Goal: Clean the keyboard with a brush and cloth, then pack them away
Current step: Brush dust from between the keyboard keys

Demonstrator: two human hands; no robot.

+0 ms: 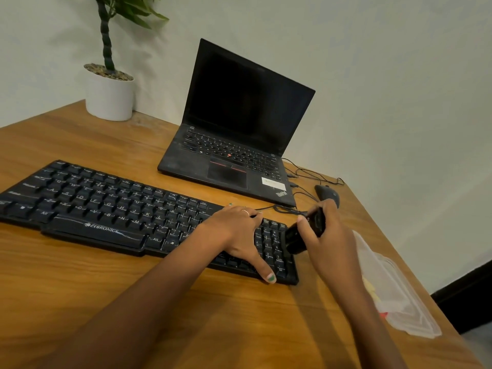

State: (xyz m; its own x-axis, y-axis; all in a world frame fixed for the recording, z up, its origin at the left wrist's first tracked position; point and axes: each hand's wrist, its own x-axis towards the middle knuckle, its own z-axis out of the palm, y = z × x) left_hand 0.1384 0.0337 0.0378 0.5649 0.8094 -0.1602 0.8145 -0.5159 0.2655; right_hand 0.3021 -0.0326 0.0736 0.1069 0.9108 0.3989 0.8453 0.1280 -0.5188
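A black keyboard (111,209) lies across the wooden table (186,315). My left hand (237,233) rests flat on the keyboard's right part, fingers spread, thumb at the front edge. My right hand (327,235) grips a black brush (300,237) by its handle. The brush head points down-left onto the number pad at the keyboard's right end. A clear plastic container (399,299) with something yellowish inside sits at the table's right edge, partly behind my right forearm. I cannot make out a cloth for certain.
An open black laptop (239,134) stands behind the keyboard. A black mouse (328,194) and tangled cables (306,174) lie to its right. A white pot with a plant (109,94) stands at the back left corner. The table's right edge drops off close by.
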